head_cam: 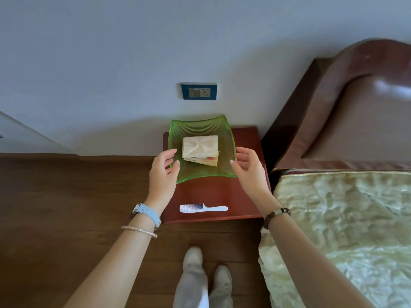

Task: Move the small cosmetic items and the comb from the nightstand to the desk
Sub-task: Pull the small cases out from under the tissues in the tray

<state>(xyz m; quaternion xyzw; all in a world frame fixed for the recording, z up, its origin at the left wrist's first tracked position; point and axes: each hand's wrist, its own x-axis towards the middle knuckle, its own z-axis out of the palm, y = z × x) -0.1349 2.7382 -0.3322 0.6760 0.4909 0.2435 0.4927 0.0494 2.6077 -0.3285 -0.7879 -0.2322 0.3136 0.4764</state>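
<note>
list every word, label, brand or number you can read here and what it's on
No text here can be read.
Packets in the tray: a red mark on a lower one, too blurred to read.
Socket: no text visible.
Comb: plain white, no marking.
Watch: its face does not show.

soft daylight, glare on headboard (right), wide-angle edge bending

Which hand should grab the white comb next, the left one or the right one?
Probably the right hand. The comb lies near the front of the nightstand, its handle pointing toward that side and its toothed end toward the left hand. Both hands are open beside the green dish.
</note>
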